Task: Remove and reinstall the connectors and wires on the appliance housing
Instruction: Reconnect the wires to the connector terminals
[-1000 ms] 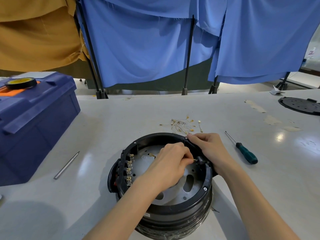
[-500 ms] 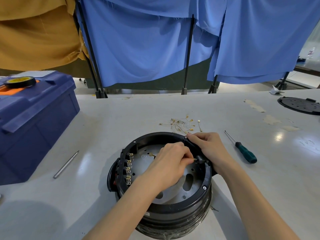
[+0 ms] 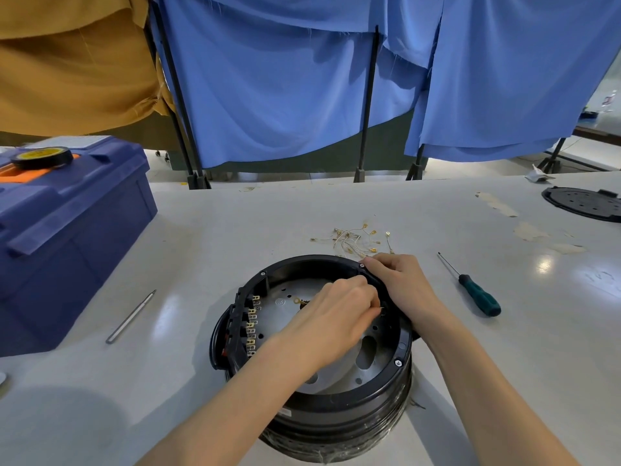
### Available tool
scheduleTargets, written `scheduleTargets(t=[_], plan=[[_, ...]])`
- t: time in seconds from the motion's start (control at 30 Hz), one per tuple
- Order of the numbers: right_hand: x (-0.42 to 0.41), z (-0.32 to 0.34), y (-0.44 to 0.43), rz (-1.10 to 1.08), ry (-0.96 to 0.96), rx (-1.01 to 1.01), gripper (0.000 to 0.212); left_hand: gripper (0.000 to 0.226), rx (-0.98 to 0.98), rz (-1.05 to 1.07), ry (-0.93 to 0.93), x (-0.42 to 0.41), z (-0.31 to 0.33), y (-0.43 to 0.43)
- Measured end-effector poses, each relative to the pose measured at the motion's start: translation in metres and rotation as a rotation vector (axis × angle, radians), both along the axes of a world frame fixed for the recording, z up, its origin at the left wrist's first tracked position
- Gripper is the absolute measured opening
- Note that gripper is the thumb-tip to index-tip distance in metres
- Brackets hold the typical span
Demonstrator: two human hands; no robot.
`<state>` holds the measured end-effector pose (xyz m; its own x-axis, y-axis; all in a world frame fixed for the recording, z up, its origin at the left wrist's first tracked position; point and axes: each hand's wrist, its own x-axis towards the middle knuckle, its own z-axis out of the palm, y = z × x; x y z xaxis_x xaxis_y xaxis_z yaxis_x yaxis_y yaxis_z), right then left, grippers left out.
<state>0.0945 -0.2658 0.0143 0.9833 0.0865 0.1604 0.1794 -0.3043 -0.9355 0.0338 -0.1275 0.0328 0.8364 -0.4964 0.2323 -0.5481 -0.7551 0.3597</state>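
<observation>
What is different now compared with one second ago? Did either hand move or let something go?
Nothing visibly changed. The left hand still pinches a small wire end inside the housing, by its right rim; the right hand still grips that rim. The screwdriver, loose wires and metal rod lie where they were.

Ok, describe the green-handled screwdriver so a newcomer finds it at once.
Start at the round black appliance housing on the white table. Just right of it lies the green-handled screwdriver. Its dark green grip sets it apart from the plain silver metal rod left of the housing.
</observation>
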Motion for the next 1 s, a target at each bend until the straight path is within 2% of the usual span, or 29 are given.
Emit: scheduleTargets(t=[0.23, 0.4, 0.53, 0.77, 1.0], plan=[[0.001, -0.001, 0.003, -0.039, -0.008, -0.073, 0.037, 0.02, 0.102, 0.017, -0.02, -0.002, 0.004, -0.004], [-0.001, -0.002, 0.002, -0.021, 0.008, 0.018, 0.042, 0.015, 0.138, 0.13, -0.05, -0.001, 0.005, -0.009], [-0.002, -0.005, -0.002, 0.0, 0.045, 0.092, 0.044, 0.026, 0.087, 0.2, -0.052, -0.001, 0.007, -0.002], [-0.004, -0.004, 0.001, -0.022, 0.014, 0.057, 0.045, 0.022, 0.132, 0.091, -0.005, -0.008, 0.004, 0.0], [-0.002, -0.003, 0.003, -0.043, -0.024, 0.004, 0.041, 0.022, -0.014, 0.02, 0.025, -0.005, 0.002, 0.003]])
